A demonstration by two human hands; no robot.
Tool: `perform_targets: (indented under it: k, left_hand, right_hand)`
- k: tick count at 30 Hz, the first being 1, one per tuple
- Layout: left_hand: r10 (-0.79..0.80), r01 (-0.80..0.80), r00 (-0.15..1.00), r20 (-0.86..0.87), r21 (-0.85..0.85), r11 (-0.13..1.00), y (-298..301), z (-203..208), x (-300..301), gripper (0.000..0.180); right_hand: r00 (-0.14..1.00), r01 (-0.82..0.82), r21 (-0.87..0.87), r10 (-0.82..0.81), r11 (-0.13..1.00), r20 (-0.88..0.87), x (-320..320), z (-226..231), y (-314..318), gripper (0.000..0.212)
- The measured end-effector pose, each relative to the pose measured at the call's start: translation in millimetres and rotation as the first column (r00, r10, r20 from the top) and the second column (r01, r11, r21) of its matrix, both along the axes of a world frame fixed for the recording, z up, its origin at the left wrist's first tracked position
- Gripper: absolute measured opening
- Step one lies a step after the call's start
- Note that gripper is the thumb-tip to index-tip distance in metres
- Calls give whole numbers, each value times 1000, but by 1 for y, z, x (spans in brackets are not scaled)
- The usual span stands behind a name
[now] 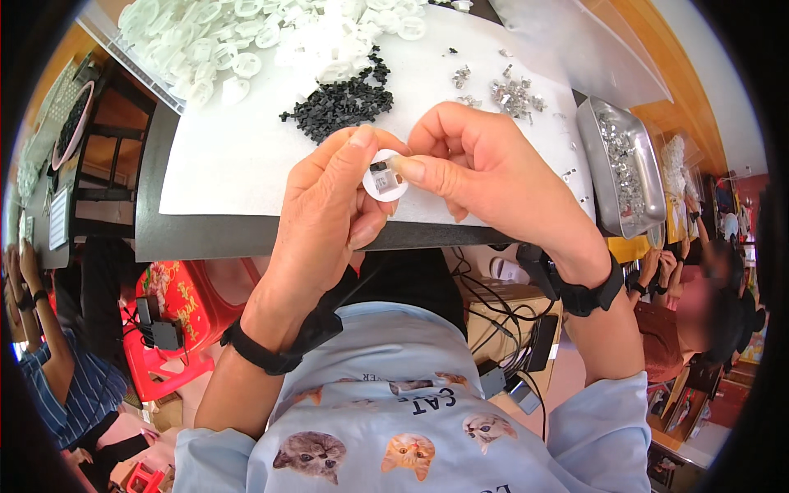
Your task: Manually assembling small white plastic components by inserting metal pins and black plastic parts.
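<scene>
Just above the table's near edge, my left hand [320, 193] is closed round a small white round plastic part [383, 187], its thumb at the rim. A black piece [379, 166] sits in the upper part of its face. My right hand [481, 160] is closed in a pinch at the part's right side, with the thumb tip lying on its face. Beside that thumb shows a tiny copper-coloured spot, too small to name. Beyond my hands lies a heap of small black pieces [341, 107]. Small shiny metal pieces [516, 97] are scattered farther right.
A large pile of white round plastic parts [222, 41] fills the far left. White sheeting [222, 177] covers the dark table [197, 234]. On the right stands a metal tray [588, 131] of metal pieces. A red stool [185, 312] and cables [501, 320] are below; other people sit on both sides.
</scene>
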State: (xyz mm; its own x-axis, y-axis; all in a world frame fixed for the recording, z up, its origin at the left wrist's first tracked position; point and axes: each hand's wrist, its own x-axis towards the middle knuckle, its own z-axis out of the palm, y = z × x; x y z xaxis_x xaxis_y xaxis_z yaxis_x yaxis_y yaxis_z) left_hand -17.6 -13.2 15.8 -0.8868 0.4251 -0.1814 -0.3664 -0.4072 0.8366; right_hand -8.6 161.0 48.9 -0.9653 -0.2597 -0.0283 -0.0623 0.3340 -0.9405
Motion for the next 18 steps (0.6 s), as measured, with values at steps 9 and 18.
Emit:
perform_targets:
  k: [9,18]
  left_hand:
    - [-2,5,997,-72,48,999,-1,-9,1,34]
    - [-27,30,988,-151,20,999,4,-15,6,35]
  right_hand:
    - [983,70,-61,-59,996,173,9,2,-8,23]
    - [986,118,-12,-116,993,123,13,-4,-6,21]
